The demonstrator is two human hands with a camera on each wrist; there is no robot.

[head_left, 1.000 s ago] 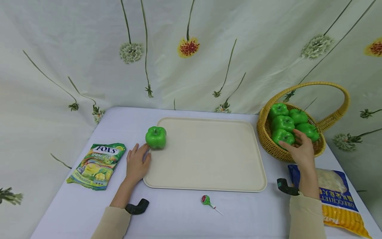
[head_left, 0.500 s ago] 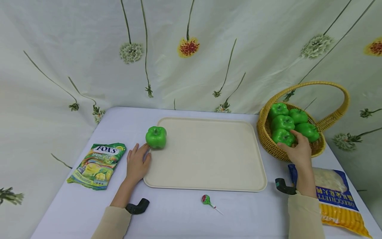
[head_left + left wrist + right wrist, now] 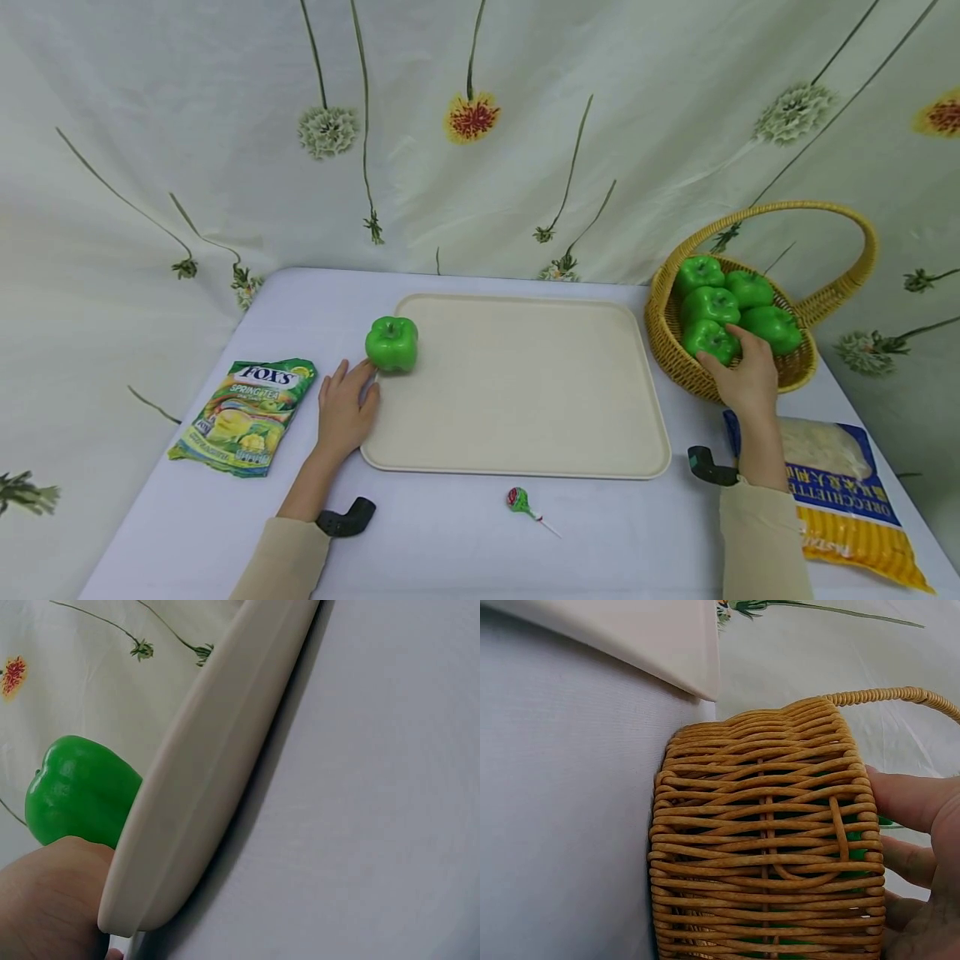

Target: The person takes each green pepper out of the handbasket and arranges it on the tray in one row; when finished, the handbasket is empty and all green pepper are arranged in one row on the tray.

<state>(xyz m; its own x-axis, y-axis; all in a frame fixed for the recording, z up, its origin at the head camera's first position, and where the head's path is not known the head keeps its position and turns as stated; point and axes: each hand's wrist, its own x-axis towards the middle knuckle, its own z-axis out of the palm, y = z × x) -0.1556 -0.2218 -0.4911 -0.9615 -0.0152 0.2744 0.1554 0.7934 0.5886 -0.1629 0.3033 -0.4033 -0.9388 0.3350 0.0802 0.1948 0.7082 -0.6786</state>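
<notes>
In the head view a wicker basket (image 3: 678, 373) at the right holds several green bell peppers. My right hand (image 3: 746, 379) reaches over its near rim, thumb and forefinger gripping the front bell pepper (image 3: 707, 339) from two sides. The right wrist view shows the basket's woven side (image 3: 765, 825) with the fingers (image 3: 909, 859) going in over the rim; the pepper's lower part is hidden. My left hand (image 3: 347, 412) rests flat at the left edge of a cream tray (image 3: 517, 392), fingers spread. Its fingertips are right by a single bell pepper (image 3: 392, 343) on the tray's left edge.
A green candy bag (image 3: 243, 417) lies left of the left hand. A lollipop (image 3: 519, 501) lies in front of the tray. A pasta bag (image 3: 847, 492) lies partly under the right forearm. Behind the table hangs a flowered cloth (image 3: 525, 167).
My right hand has shifted slightly left, and its thumb and forefinger have closed in on the front pepper in the basket. The left hand stays where it was.
</notes>
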